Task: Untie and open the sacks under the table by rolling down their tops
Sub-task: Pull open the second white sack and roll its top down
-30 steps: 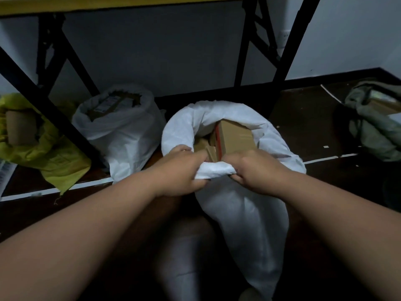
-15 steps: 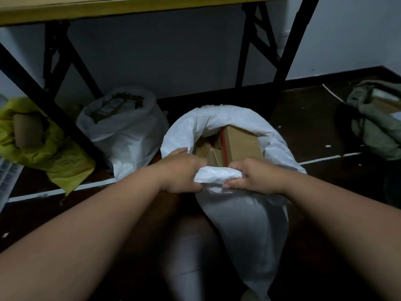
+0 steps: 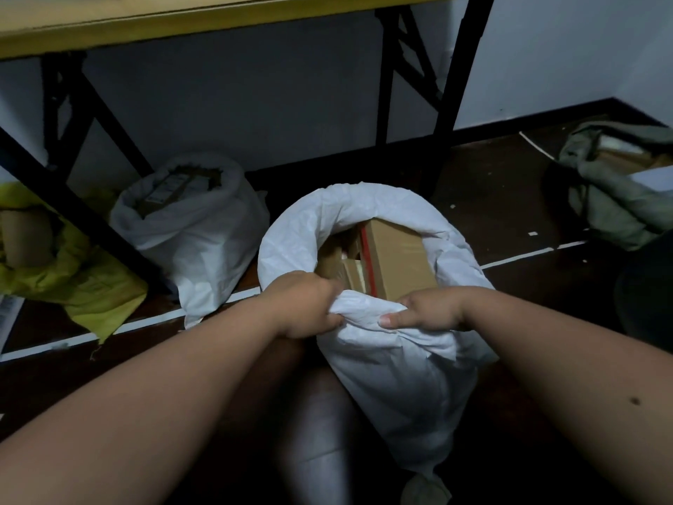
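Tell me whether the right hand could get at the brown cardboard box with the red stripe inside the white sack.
Probably yes. The right hand grips the white woven sack at its near rim, the mouth is open, and the brown cardboard box lies exposed just behind it; it would have to let go first.

Both bare forearms reach forward and inward from the lower corners of the view, the wrists drawing close together at the middle. The left hand [image 3: 304,306] is curled into a fist, knuckles up, its fingers bunched round a fold of white sack rim [image 3: 364,309]. The right hand [image 3: 426,309] sits just beside it, turned a little inward, thumb lying flat along the front of the same fold with the nail showing, its other fingers hooked over the top edge, out of sight.
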